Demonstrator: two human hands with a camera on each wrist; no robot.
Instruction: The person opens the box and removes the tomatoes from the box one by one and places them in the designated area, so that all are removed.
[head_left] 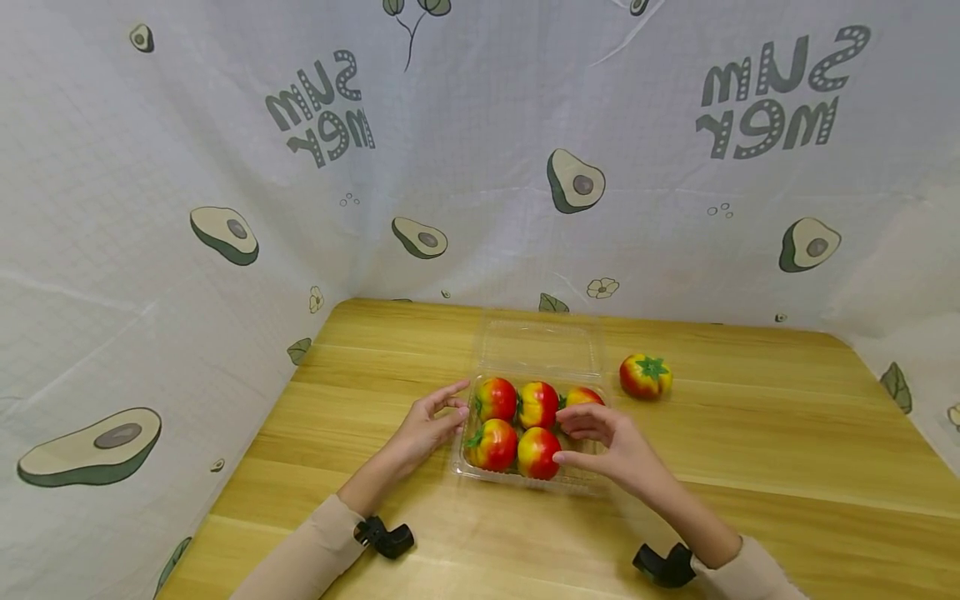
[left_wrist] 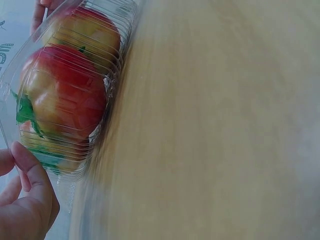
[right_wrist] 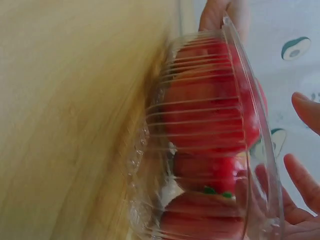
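Note:
A clear plastic clamshell container lies with its lid folded back. In its tray sit several round red-and-yellow fruits with green leaf caps. At the left rim, my left hand pinches the plastic edge between thumb and fingers; the left wrist view shows this hand at the container's corner. Over the tray's front right part, my right hand has thumb and fingers spread apart and holds nothing. Its fingertips are close to the back right fruit, partly hiding it, and its thumb is beside the front middle fruit.
One more fruit lies on the wooden table, right of the lid. A white avocado-print cloth hangs behind and at both sides of the table. Each wrist carries a black camera mount.

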